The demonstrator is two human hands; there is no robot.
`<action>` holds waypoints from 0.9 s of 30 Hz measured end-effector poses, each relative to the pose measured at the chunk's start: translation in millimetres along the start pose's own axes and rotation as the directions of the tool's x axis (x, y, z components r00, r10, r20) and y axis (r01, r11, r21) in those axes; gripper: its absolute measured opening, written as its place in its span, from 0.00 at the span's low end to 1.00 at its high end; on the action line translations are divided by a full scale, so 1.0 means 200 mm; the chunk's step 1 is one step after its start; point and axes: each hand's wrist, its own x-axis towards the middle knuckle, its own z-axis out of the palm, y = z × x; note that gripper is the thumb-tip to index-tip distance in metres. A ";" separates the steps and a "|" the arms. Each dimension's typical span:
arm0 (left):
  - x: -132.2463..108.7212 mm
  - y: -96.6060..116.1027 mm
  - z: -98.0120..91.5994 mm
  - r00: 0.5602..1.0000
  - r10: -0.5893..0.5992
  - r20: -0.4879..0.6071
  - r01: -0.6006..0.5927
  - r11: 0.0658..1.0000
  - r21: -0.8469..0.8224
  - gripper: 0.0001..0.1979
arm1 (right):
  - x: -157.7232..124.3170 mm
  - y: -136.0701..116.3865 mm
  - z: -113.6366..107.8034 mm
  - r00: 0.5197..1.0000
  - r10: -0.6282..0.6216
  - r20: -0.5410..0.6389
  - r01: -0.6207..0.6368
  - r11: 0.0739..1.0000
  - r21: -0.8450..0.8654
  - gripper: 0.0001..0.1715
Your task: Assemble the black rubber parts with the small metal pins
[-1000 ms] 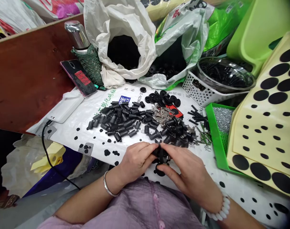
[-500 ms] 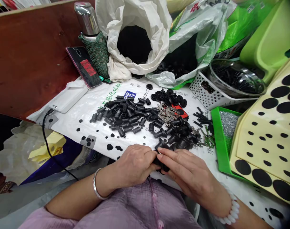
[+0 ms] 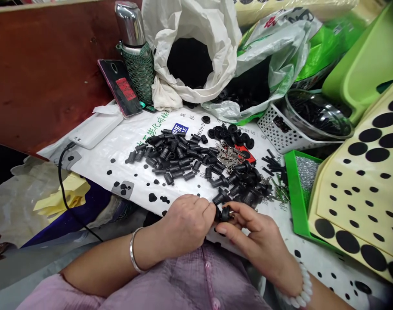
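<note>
My left hand [image 3: 186, 224] is closed in a fist around a black plastic fitting [image 3: 225, 213], whose ridged round end sticks out to the right. At that end, the fingers and thumb of my right hand [image 3: 259, 234] curl about the fitting, and a small bright metal bit shows by the fingertips. Just beyond the hands lies a heap of flanged black fittings [image 3: 248, 183]. Farther left spread many loose black plastic cylinders [image 3: 170, 157]. Flat metal strips [image 3: 228, 155] and black round caps [image 3: 227, 134] lie behind the heap.
Black screws [image 3: 272, 163] lie near a green tray [image 3: 291, 193] of small silvery pieces. A glass bowl [image 3: 319, 114] rests on a white basket [image 3: 276, 129]. Behind stand open bags [image 3: 228, 77] and a flask [image 3: 140, 64] with a phone [image 3: 120, 88] leaning on it. Yellow sheets [image 3: 354, 202] lie right.
My right hand has turned and drawn slightly back, its fingers now curled apart from the thumb, so more of the black fitting shows. My left hand keeps its grip. The view has shifted slightly.
</note>
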 end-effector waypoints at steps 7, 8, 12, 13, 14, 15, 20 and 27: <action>-0.02 -0.03 -0.07 0.993 -0.032 0.110 0.054 0.979 -0.198 0.10 | 0.01 0.00 -0.05 0.948 -0.309 0.072 0.315 0.943 -0.111 0.21; -0.02 -0.03 -0.09 0.988 -0.006 0.156 0.050 0.959 -0.280 0.12 | 0.02 0.01 -0.07 0.922 -0.373 0.102 0.382 0.918 -0.105 0.20; -0.03 -0.08 -0.12 0.944 0.121 0.308 0.147 0.680 -0.718 0.12 | 0.05 -0.01 -0.11 0.814 -0.521 0.255 0.537 0.843 0.008 0.19; -0.04 -0.08 -0.11 0.932 0.143 0.332 0.200 0.563 -0.802 0.12 | 0.06 -0.02 -0.12 0.798 -0.537 0.274 0.550 0.835 0.036 0.19; -0.04 -0.09 -0.10 0.922 0.161 0.352 0.251 0.442 -0.861 0.13 | 0.07 -0.03 -0.12 0.788 -0.547 0.283 0.555 0.830 0.058 0.20; -0.05 -0.09 -0.09 0.915 0.174 0.365 0.293 0.336 -0.895 0.13 | 0.08 -0.04 -0.12 0.783 -0.554 0.283 0.558 0.826 0.074 0.21; -0.07 -0.07 -0.06 0.933 -0.019 0.358 0.341 0.357 -0.870 0.14 | 0.09 -0.04 -0.09 0.825 -0.500 0.264 0.520 0.854 -0.004 0.21; -0.05 -0.06 -0.13 0.988 -0.052 0.146 0.121 0.849 -0.515 0.10 | 0.05 0.03 -0.03 0.953 -0.203 0.225 0.179 0.976 0.121 0.17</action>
